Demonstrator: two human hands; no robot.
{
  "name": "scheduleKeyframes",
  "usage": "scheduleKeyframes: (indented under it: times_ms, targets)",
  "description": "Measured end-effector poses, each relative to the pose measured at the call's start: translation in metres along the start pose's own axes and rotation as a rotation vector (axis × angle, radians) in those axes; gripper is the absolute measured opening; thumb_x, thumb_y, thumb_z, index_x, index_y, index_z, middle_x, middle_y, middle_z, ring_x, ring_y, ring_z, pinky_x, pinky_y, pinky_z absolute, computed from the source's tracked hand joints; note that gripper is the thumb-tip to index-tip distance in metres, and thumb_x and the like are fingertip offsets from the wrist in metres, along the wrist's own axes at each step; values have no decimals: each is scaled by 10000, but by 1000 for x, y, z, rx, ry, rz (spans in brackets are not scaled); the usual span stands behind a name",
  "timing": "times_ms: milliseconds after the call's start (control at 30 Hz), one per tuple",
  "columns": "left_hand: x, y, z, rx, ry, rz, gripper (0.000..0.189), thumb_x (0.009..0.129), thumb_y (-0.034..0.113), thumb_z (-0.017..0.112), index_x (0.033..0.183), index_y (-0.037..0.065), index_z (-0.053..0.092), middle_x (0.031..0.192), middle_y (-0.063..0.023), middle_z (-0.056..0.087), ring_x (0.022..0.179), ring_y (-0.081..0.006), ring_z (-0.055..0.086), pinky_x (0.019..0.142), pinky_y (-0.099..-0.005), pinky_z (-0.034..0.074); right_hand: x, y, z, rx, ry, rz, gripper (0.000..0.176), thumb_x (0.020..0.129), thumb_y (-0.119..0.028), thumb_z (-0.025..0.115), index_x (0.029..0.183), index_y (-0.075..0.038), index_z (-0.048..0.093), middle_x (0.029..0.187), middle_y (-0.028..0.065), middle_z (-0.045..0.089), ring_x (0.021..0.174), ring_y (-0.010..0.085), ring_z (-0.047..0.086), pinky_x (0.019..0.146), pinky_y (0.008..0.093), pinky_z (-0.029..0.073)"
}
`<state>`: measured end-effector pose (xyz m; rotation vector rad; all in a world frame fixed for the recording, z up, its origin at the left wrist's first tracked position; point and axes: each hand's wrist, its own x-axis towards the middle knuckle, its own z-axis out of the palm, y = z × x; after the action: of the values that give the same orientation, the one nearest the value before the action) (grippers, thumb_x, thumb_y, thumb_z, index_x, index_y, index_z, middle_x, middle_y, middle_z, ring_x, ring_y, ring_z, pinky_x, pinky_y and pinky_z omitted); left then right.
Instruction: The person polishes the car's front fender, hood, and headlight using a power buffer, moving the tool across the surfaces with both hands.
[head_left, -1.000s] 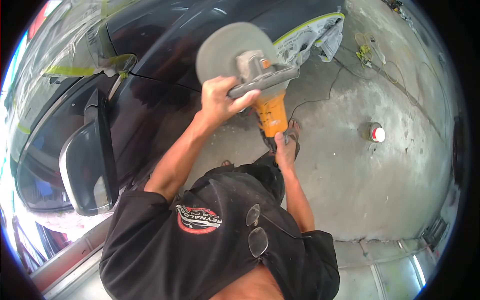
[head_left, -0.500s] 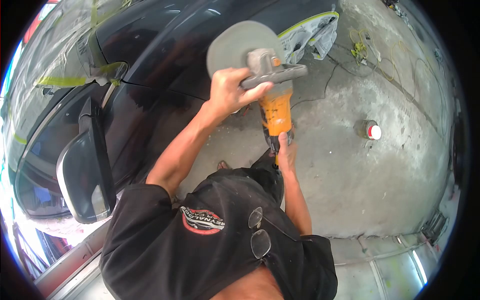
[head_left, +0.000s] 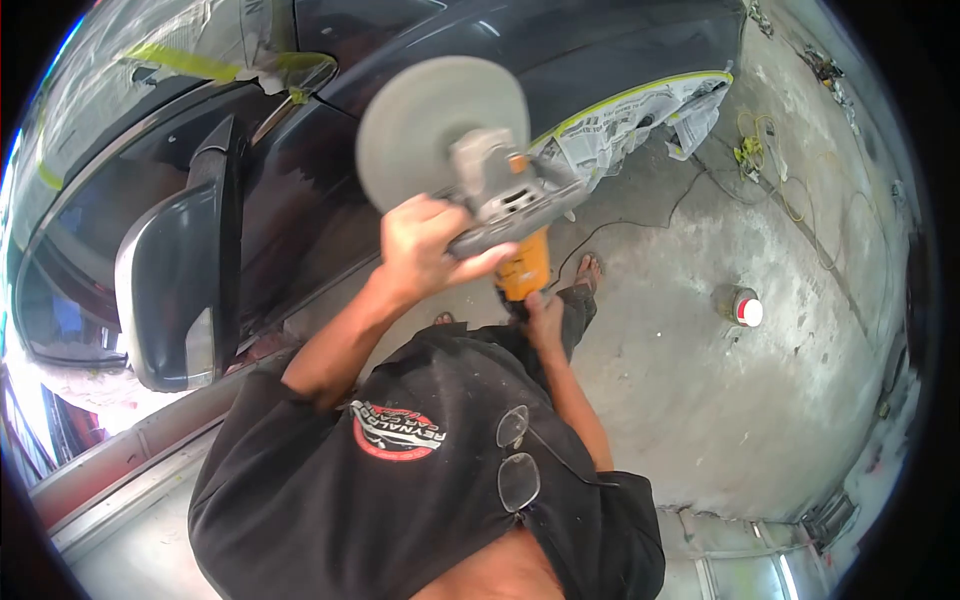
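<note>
An orange polisher (head_left: 524,268) with a large round pale grey pad (head_left: 440,130) is held in both hands. My left hand (head_left: 425,245) wraps round the grey loop handle (head_left: 520,215) by its head. Lower down, my right hand (head_left: 545,318) grips the rear end of the orange body. The pad overlaps the dark car's side panel (head_left: 600,50) in this view, and its face is blurred as if spinning. What lies under the pad is hidden.
Left of me the car's side mirror (head_left: 175,290) sticks out. Newspaper (head_left: 640,115) edged with green tape masks the wheel arch. A dark cord (head_left: 640,227) runs over the concrete floor, where a jar with a red and white lid (head_left: 747,308) stands.
The polisher has moved left along the car toward the mirror, and its body has tilted. Both hands moved with it. My view has shifted, and a foot now shows beside the cord.
</note>
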<state>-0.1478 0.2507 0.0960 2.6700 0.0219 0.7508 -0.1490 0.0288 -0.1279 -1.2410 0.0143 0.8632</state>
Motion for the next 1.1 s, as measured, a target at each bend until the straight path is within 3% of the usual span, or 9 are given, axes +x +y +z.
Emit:
scheduleKeyframes:
  times_ms: [233,400,500,533,600,733,900,1033,1100]
  targets:
    - [-24,3,-66,42,20,4,420,618,335,899,615,75,569,528,-20,516,446,-204,514,490,-323,404,-6,-9,51,85,-202,52,663,842,-536,751,1091,65,624,858,62,669,730,136,639,631,280,518]
    - [45,6,-6,14,8,87,403,626,366,893,639,86,603,528,-26,529,441,-206,517,491,-325,417,33,-30,6,36,-45,-85,774,827,-668,693,1061,66,613,838,64,658,678,118,618,599,286,520]
    - [106,15,54,-11,30,95,483,658,439,884,585,87,562,519,-58,529,445,-242,529,488,-360,436,58,-58,-45,-217,330,28,585,876,-419,754,1176,53,580,960,81,643,841,176,628,601,318,537]
    - [129,19,70,27,19,103,517,672,463,878,561,87,541,512,-69,525,448,-258,535,487,-377,443,75,-42,-93,-405,162,-75,530,896,-400,718,1170,34,585,951,85,643,820,192,630,574,323,524]
    - [178,32,103,5,-7,55,589,724,555,814,519,93,511,497,-94,508,462,-307,558,484,-418,459,105,-88,-113,132,150,85,431,963,-430,588,1118,-28,602,817,66,630,656,198,630,484,314,477]
    - [263,46,182,-90,23,-11,603,762,631,733,551,90,572,491,-111,526,500,-338,601,501,-434,492,124,-203,-144,103,131,5,593,985,-648,417,1053,-79,571,687,34,587,478,160,565,418,283,462]
    - [339,66,219,-184,-43,-44,565,762,624,720,809,61,741,642,-150,632,614,-363,654,597,-441,536,163,-244,-186,153,127,12,732,927,-771,377,1025,-67,554,649,49,561,508,179,559,473,307,474]
    - [331,77,197,-217,-7,-68,538,788,611,705,852,79,747,649,-153,635,633,-379,660,625,-454,540,153,-248,-198,156,-66,87,871,885,-847,293,1112,-50,561,692,77,618,597,211,618,573,313,493]
    - [304,81,183,-145,-6,-59,605,834,636,671,706,45,678,551,-170,576,559,-393,632,556,-461,515,138,-245,-193,148,-172,85,891,889,-844,273,1140,-44,578,733,82,653,666,208,653,609,288,492]
